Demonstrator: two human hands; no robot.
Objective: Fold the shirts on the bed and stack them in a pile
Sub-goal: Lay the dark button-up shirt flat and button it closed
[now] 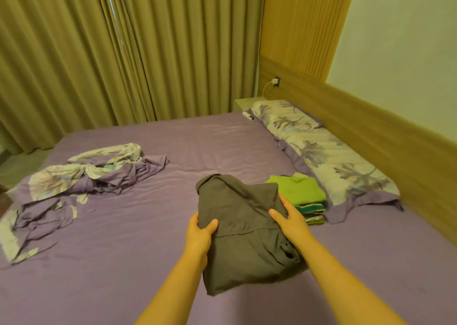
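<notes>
Folded grey shirt (pixel 243 235) held between both hands above the purple bed (pixel 173 151), seen from the head camera. The left hand (pixel 200 233) pinches the shirt's left edge, thumb on top and fingers hidden beneath; the right hand (pixel 288 217) holds the right edge, thumb on the cloth and the remaining fingers laid along the side, so each grip is closed on the garment. The shirt's long axis runs away from the person, collar end farthest. The pile of folded shirts (pixel 304 198), topped by a green one over striped layers, lies just beside the right hand, to the right of and slightly beyond the grey shirt, near the floral pillow (pixel 321 156). The coming move, judged from this layout, is a short carry rightward and forward to set the grey shirt squarely on the pile; the right hand is the nearer. A crumpled bedsheet (pixel 94 174) lies well apart at left. No brand, label or legible writing is visible.
</notes>
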